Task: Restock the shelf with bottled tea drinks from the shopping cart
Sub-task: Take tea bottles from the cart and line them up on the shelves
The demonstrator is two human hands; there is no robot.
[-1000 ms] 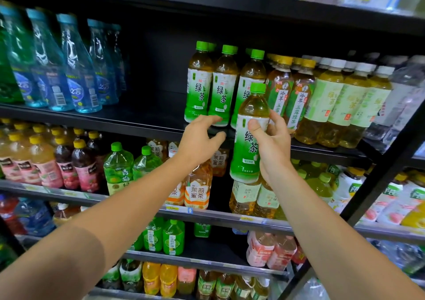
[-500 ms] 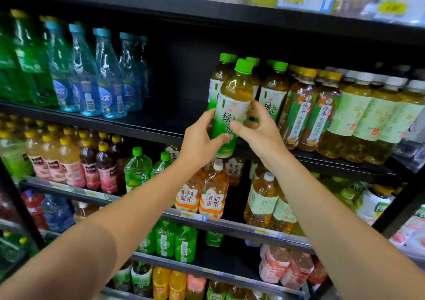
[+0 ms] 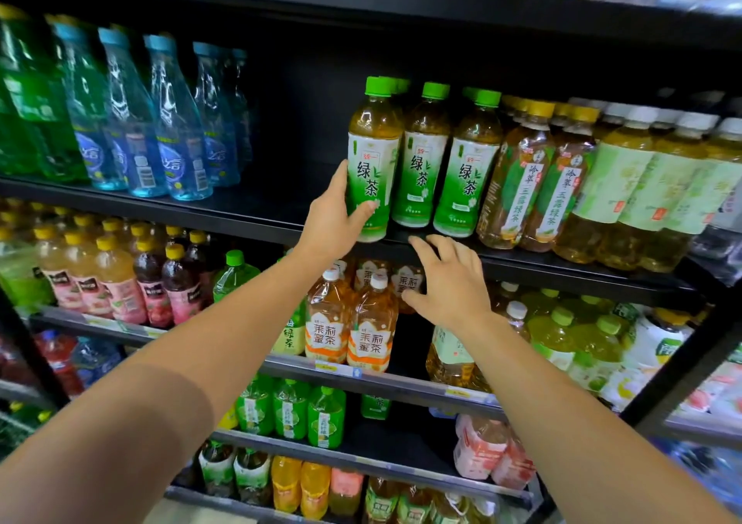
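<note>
My left hand (image 3: 335, 222) grips the lower label of a green tea bottle (image 3: 371, 158), thumb across the front, fingers round its left side. The bottle stands at the front edge of the black shelf (image 3: 562, 270), leftmost in the row of matching green-capped bottles (image 3: 441, 162), touching or just beside its right-hand neighbour. My right hand (image 3: 449, 282) hangs just below the shelf lip, fingers spread and relaxed, holding nothing.

Assessment: the bottle appears seated but sits slightly proud of the row. To finish well, I should keep the left hand low on the body, press the base flat, and square the label forward before letting go. To the left of my hand the shelf is bare as far as the blue water bottles (image 3: 176, 122), so a careless push could tip the bottle that way. The shopping cart is out of view.
</note>
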